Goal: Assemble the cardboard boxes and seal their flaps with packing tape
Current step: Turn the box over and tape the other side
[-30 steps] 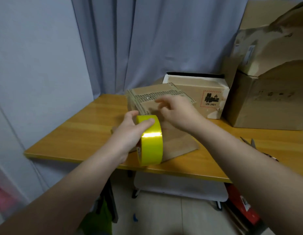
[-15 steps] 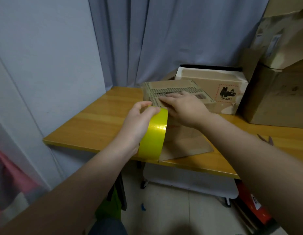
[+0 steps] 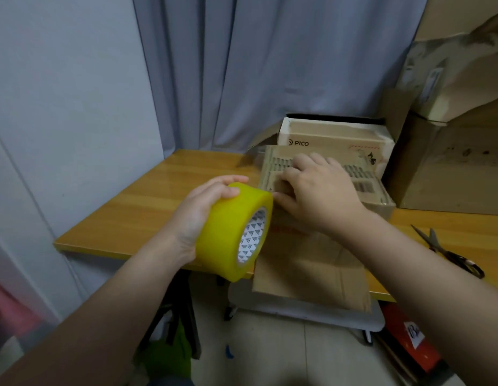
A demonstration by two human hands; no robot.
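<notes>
A small brown cardboard box [image 3: 362, 188] with printed rows and a barcode on top sits on the wooden table [image 3: 147, 207]. One long flap [image 3: 312, 271] hangs over the table's near edge. My right hand [image 3: 317, 193] lies flat on the box top, fingers spread, thumb near the tape. My left hand [image 3: 203, 215] grips a wide yellow tape roll [image 3: 231, 232] just left of the box, its core facing right. Whether a strip runs from roll to box I cannot tell.
A white and brown PICO box [image 3: 337, 137] stands behind the small box. Large brown cartons [image 3: 454, 162] fill the right. Scissors [image 3: 448, 252] lie on the table at right. A wall and a grey curtain [image 3: 270, 65] close the left and back.
The roll has turned so its patterned core now shows and sits lower left of the box. My right hand has stayed pressed on the box top. The view has shifted closer.
</notes>
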